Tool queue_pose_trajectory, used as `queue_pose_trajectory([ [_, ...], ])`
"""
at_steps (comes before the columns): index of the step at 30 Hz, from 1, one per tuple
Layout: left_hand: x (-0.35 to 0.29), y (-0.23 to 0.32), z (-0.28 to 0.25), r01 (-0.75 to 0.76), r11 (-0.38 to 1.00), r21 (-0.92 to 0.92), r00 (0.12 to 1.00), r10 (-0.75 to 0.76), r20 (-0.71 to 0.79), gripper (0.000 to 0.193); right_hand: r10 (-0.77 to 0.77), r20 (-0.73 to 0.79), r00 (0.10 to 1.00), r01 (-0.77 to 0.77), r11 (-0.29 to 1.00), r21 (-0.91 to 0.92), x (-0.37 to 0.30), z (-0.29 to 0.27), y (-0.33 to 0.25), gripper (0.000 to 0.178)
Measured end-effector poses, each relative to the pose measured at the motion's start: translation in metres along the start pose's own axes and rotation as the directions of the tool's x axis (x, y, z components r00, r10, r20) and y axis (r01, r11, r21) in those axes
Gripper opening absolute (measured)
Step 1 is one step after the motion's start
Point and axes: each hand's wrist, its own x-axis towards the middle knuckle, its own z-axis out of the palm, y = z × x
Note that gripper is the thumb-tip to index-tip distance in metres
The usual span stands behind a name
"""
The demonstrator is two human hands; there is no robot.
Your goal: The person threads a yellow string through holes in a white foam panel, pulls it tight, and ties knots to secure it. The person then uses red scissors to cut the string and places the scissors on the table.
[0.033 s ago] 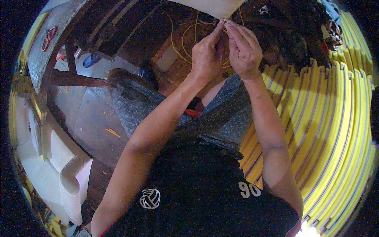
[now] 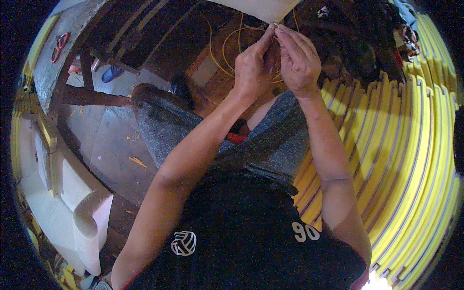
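A pale cream sheet (image 2: 263, 7) reaches in from the top edge and narrows to a corner. At that corner my left hand (image 2: 254, 65) is closed, its thumb and forefinger pinching the tip. My right hand (image 2: 300, 65) comes from the other side with its fingers pressed together, meeting the left fingertips at the same spot. Something tiny shows between the fingertips, too small to name. Most of the sheet lies beyond the top of the picture, so whether it is cloth or stiff board cannot be told.
Yellow padded panels with dark edges (image 2: 386, 159) stand packed along my right. A yellow cord (image 2: 212, 50) loops beneath the hands. At left are a wooden bench edge, red-handled scissors (image 2: 59, 47), a blue slipper (image 2: 111, 74) and a curled white sheet (image 2: 63, 193).
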Motion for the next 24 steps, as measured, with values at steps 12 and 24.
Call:
queue_pose_trajectory([
  [12,0.0,0.001,-0.002,0.036,0.999,0.012,0.999,-0.036,0.026,0.063,-0.046,0.03,0.999,0.047,0.997,-0.065,0.003,-0.004,-0.002,0.037],
  [24,0.0,0.002,-0.004,0.045,0.999,0.009,0.997,-0.045,0.056,0.061,-0.04,0.059,0.997,0.042,0.998,-0.04,0.006,-0.009,0.0,0.038],
])
